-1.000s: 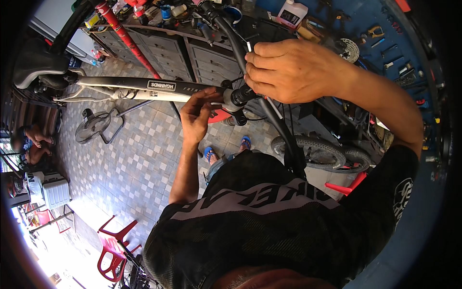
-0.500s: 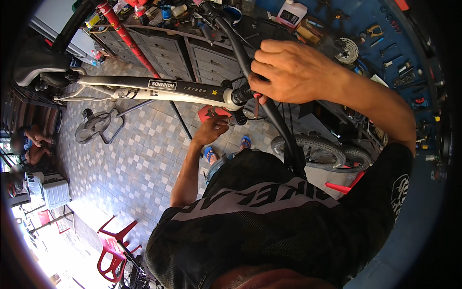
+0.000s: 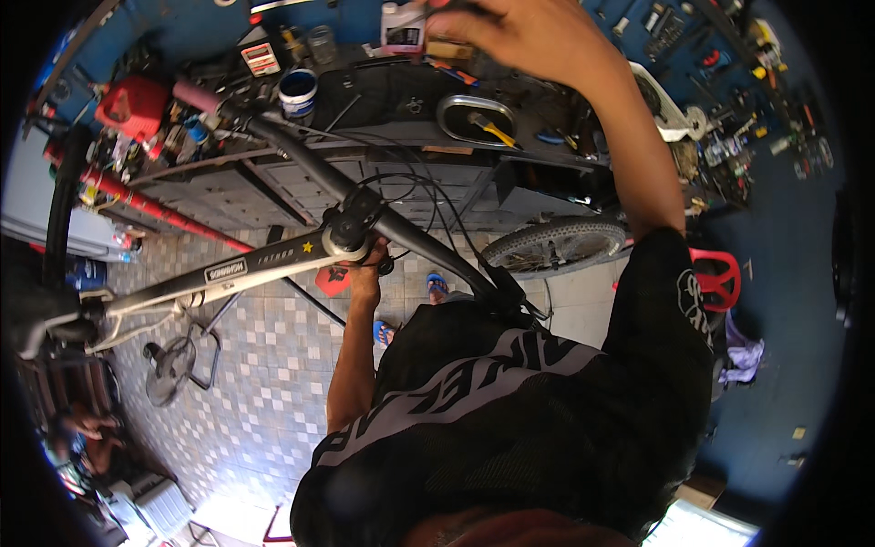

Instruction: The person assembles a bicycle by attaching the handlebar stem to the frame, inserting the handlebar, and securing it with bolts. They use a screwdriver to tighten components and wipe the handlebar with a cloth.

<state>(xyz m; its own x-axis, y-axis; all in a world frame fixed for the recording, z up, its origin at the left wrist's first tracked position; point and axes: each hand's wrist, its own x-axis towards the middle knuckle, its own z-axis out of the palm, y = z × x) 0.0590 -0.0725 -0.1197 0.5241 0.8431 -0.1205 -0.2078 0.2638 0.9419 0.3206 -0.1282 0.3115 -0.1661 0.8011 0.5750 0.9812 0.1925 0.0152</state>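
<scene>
A bicycle frame [image 3: 196, 284] in black and cream runs from the left to the stem [image 3: 354, 214], where a black handlebar [image 3: 415, 242] crosses diagonally. My left hand [image 3: 366, 266] is closed under the front of the frame, just below the stem; the bike hides most of its fingers. My right hand [image 3: 533, 35] is raised over the workbench at the top edge, well away from the handlebar. Its fingers are bent around a dark, partly cut-off thing too blurred to name. Black cables [image 3: 428, 182] loop beside the handlebar.
On the workbench [image 3: 383, 114] stand a blue-and-white tub [image 3: 297, 93], a metal tray [image 3: 447, 118] with a yellow-handled brush [image 3: 497, 132], and a pink jug [image 3: 401, 27]. A bicycle wheel [image 3: 556, 248] leans below. A red stand pole [image 3: 173, 210] and a fan [image 3: 171, 369] are left; someone sits far left.
My right hand has left the stem, where it held a small red tool, and moved up over the bench. The left hand stays under the frame's front. The view has swung toward the bench.
</scene>
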